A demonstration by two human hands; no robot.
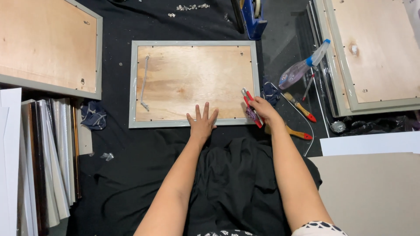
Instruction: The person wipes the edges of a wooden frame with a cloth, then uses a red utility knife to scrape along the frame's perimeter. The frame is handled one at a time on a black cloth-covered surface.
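Picture frame (194, 83), face down in the upper centre of the view, grey border, plywood backing showing. It lies flat on a black cloth (131, 157) covering the work surface, probably to cushion the front.

Left hand (202, 122) rests flat on the frame's lower edge, fingers spread wide, gripping nothing; it looks to be pinning the frame so it does not slide.

Right hand (262, 109) sits at the frame's lower right corner, fingers curled around a red-handled tool (250, 105). The tool's pale tip points up along the right border. What kind of tool is hard to tell; the palm covers much of it.

A hanging cord (145, 83) runs down the backing's left side, fixed at both ends.

Right of the frame: a spray bottle (304, 65) lying on its side, two wooden-handled brushes (299, 105) with red tips, one partly under the right forearm.

A blue tape dispenser (253, 15) is cut off by the top edge; small metal fittings (190, 7) lie near it, too small to identify. More backed frames are cropped at the upper left (48, 43) and upper right (372, 52). Upright frame stock (48, 161) stands at the lower left, partly out of view. A crumpled dark rag (93, 114) lies left of the frame.
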